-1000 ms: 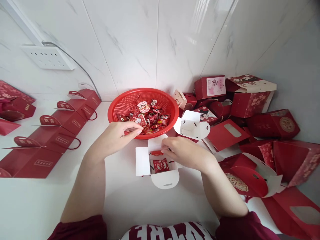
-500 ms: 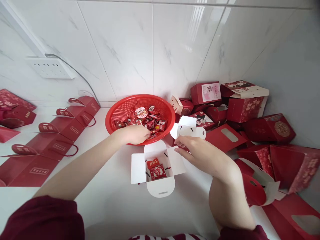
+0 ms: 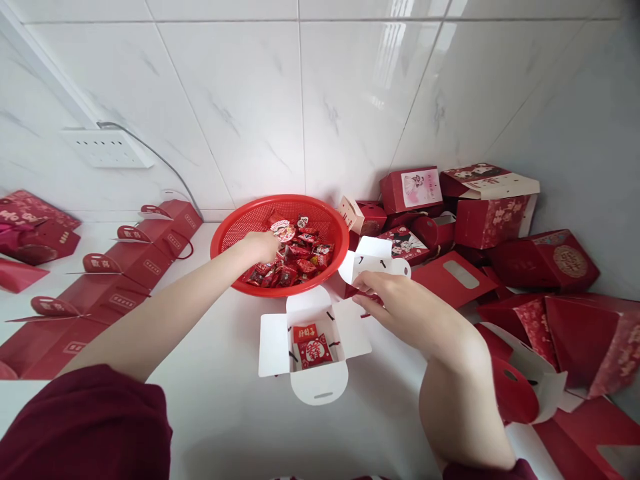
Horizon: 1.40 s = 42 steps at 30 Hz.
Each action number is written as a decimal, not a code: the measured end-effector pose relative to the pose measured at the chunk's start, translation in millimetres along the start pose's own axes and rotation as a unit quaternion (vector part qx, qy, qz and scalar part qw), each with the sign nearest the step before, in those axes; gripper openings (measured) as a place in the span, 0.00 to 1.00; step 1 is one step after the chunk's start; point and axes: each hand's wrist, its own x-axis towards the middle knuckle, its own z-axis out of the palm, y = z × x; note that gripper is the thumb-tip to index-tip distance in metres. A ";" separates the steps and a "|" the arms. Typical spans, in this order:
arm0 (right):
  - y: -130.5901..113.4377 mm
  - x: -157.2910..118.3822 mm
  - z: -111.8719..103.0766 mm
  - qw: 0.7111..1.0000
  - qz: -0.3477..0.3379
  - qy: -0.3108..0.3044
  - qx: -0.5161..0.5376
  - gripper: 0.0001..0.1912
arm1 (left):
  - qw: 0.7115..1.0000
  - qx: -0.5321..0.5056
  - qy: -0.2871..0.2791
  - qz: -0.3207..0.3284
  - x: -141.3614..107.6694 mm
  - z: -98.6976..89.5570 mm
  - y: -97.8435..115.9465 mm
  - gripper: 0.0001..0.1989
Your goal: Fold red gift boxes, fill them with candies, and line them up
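The left hand [image 3: 261, 245] is sunk among the sweets [image 3: 293, 257] in the red basket [image 3: 235, 223], so its fingertips are buried and what they grip, if anything, cannot be told. The right hand [image 3: 405, 310] shows only its back; its fingers curl out of sight at the second open box [image 3: 373, 261], whose lower part it covers. The print on the two packets in the open box [image 3: 310, 343] is too small to read. At the counter's left edge the row of red bags [image 3: 75, 313] is cut off, and so is the heap of boxes [image 3: 575, 320] at the right corner. Both sleeves run out below.
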 end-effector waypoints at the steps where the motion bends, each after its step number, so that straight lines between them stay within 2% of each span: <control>1: -0.2 -0.2 -0.6 1.000 0.000 0.000 0.000 0.11 | 1.000 0.007 0.001 -0.006 0.8 -3.0 -2.4 0.15; 4: -0.7 0.0 -1.1 1.000 0.000 -0.002 -0.002 0.11 | 1.000 0.013 -0.011 0.014 2.8 -6.5 0.5 0.17; 7: -0.3 0.8 0.0 1.000 0.001 -0.005 -0.007 0.10 | 0.996 0.013 -0.063 0.054 5.8 0.2 13.2 0.20; 9: 0.2 1.2 0.6 1.000 0.002 -0.006 -0.009 0.10 | 0.993 0.024 -0.098 0.061 9.4 8.2 19.9 0.28; 12: 0.9 1.0 0.4 1.000 0.002 -0.006 -0.008 0.12 | 0.990 0.043 -0.120 0.060 17.3 20.2 19.7 0.44; 14: 1.4 0.9 -0.3 1.000 0.004 -0.006 -0.005 0.12 | 0.988 0.043 -0.127 0.070 23.0 26.3 13.2 0.48; 20: 5.3 2.6 -1.3 0.999 0.030 -0.012 -0.002 0.09 | 0.980 -0.005 -0.143 0.141 36.9 37.3 -11.1 0.25; 24: 8.8 4.2 -0.1 0.999 0.044 -0.019 0.005 0.09 | 0.974 -0.051 -0.140 0.171 41.1 39.6 -19.3 0.13; 28: 9.0 3.4 0.7 0.999 0.045 -0.021 0.009 0.09 | 0.968 -0.094 -0.135 0.191 37.2 34.1 -21.1 0.14; 35: 6.5 4.4 -0.3 0.999 0.034 -0.016 0.000 0.08 | 0.961 -0.190 -0.082 0.184 28.1 20.2 -17.7 0.15; 42: 6.8 6.1 0.3 0.999 0.032 -0.013 -0.005 0.09 | 0.958 -0.234 -0.050 0.160 27.6 21.9 -15.1 0.16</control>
